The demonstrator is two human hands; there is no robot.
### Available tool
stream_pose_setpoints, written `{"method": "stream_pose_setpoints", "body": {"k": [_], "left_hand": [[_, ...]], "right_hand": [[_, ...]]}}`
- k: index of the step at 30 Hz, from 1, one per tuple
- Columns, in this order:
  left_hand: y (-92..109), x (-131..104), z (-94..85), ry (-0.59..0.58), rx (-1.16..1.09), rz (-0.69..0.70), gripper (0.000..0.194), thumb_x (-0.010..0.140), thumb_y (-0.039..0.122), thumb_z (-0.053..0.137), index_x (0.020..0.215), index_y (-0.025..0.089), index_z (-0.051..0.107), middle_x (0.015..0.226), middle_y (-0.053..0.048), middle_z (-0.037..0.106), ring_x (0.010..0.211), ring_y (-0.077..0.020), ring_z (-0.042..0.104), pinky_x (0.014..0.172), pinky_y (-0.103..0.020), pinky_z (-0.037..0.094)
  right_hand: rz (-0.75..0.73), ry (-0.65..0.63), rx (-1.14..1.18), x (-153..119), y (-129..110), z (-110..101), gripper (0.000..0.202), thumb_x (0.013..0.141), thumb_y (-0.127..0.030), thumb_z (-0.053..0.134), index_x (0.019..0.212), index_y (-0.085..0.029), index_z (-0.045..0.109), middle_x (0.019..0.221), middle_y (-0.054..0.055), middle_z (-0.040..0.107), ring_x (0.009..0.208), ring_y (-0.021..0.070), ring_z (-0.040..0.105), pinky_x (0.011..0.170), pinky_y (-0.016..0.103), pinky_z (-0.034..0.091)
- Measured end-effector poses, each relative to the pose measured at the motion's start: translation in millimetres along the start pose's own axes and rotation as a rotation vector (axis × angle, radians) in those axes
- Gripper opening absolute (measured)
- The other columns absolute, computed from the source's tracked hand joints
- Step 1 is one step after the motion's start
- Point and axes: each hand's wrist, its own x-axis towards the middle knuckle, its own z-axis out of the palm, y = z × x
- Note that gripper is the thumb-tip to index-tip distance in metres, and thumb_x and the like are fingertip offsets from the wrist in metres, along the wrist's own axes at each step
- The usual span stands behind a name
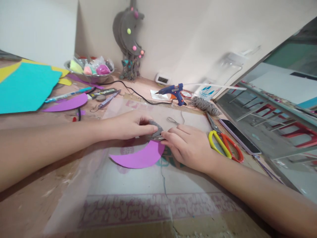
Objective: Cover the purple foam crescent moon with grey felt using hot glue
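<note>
A purple foam crescent (138, 159) curves over the work sheet, its lower part bare. Grey yarn (156, 132) is wound closely round its upper end. Closed on that wrapped end is my left hand (130, 126), thumb on top and fingers curled behind. My right hand (189, 145) pinches at the right edge of the winding; the bit of yarn between its fingertips is mostly hidden. Beyond the right hand, a thin loop of yarn (172, 120) lies on the sheet.
Behind stand a blue glue gun (173, 92), a yarn skein (205, 105) and a steel bowl (89, 77) of pompom bags. Scissors (224, 147) and a phone (239, 136) lie right. Turquoise foam (27, 87) and pens lie left. A grey crescent (123, 33) hangs on the wall.
</note>
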Motion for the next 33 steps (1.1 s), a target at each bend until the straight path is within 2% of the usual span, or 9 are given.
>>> {"method": "stream_pose_setpoints", "body": {"k": [11,16,26,33], "left_hand": [[-1.3,0.4,-0.3,0.001,-0.003,-0.017,0.03,0.084,0.039,0.044,0.064,0.016,0.05,0.057,0.004,0.049,0.049,-0.0072,0.044,0.046,-0.019,0.033],[-4.2,0.8,-0.8,0.015,-0.016,-0.03,0.032,0.084,0.042,0.044,0.068,0.016,0.054,0.059,0.003,0.055,0.049,-0.0076,0.048,0.046,-0.019,0.035],[-2.8,-0.4,-0.8,0.016,-0.008,-0.037,0.033,0.084,0.042,0.045,0.067,0.016,0.055,0.058,0.003,0.056,0.047,-0.0069,0.048,0.045,-0.019,0.035],[-3.1,-1.0,-0.8,-0.008,-0.048,-0.035,0.031,0.084,0.041,0.045,0.066,0.016,0.051,0.057,0.004,0.05,0.046,-0.0064,0.045,0.043,-0.018,0.033]], "right_hand": [[0.004,0.032,0.069,-0.4,0.7,2.1,0.016,0.091,-0.023,0.048,0.091,-0.013,0.06,0.072,0.002,0.062,0.065,0.0135,0.049,0.06,0.026,0.036],[0.086,0.099,0.146,-0.5,1.0,1.4,0.019,0.091,-0.029,0.048,0.092,-0.013,0.058,0.074,0.004,0.063,0.067,0.0146,0.054,0.06,0.026,0.039],[0.054,0.082,0.148,0.3,1.5,1.6,0.017,0.09,-0.027,0.05,0.09,-0.012,0.058,0.073,0.004,0.063,0.066,0.0149,0.053,0.06,0.026,0.039],[0.061,0.047,0.13,0.6,0.5,1.6,0.016,0.09,-0.027,0.05,0.091,-0.013,0.058,0.074,0.003,0.063,0.065,0.014,0.052,0.059,0.026,0.037]]}}
